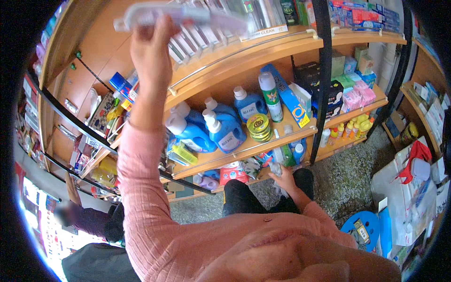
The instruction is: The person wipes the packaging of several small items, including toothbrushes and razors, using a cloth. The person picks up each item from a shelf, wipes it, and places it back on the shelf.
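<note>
My left hand [151, 53] is raised at the upper shelf, gripping a pale, clear-looking plastic package [197, 17] that motion has blurred. Behind it stand several slim boxed items [197, 38] in a row on the upper shelf. Low down, by the bottom shelf and between my knees, my right hand [286, 180] holds a crumpled grey cloth [276, 169]. Blue detergent bottles [227, 135] with white caps fill the middle shelf, beside a stack of yellow round tins [259, 127] and a green-and-white aerosol can [271, 97].
Black metal uprights [321, 70] divide the wooden shelves. A clear rail [243, 53] runs along the upper shelf edge. Small yellow bottles [348, 128] stand lower right. A blue round stool [363, 225] and a white cabinet [398, 197] are at right. Another person [91, 218] is at left.
</note>
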{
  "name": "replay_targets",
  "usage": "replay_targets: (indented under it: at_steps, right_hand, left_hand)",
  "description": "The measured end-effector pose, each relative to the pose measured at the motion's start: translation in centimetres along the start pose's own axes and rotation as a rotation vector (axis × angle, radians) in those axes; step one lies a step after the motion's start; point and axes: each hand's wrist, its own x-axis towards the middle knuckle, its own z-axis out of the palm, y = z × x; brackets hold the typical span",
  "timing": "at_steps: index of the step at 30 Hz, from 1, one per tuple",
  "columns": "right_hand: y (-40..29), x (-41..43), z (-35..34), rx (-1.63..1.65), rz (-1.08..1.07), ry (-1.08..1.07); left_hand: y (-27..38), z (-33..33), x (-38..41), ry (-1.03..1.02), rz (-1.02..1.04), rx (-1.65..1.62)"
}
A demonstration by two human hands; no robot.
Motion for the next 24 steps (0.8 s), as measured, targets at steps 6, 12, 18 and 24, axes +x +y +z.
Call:
replay_targets:
  at_steps: [6,12,18,24]
  right_hand:
    - [8.7,-3.0,-0.1,-0.183,0.187,-0.006]
    - [9.3,-2.4,-0.5,-0.137,0.095,-0.007]
    - [8.5,-2.3,-1.7,-0.033,0.003,0.097]
    - [8.1,-2.3,-1.3,0.015,0.081,0.043]
  left_hand:
    - [-0.4,6.2,16.1,0.106,0.226,0.036]
    - [-4.9,10.2,23.7,0.093,0.204,0.328]
    - [-8.1,13.9,23.9,-0.05,0.159,0.488]
    - [-10.3,14.0,22.8,-0.115,0.187,0.739]
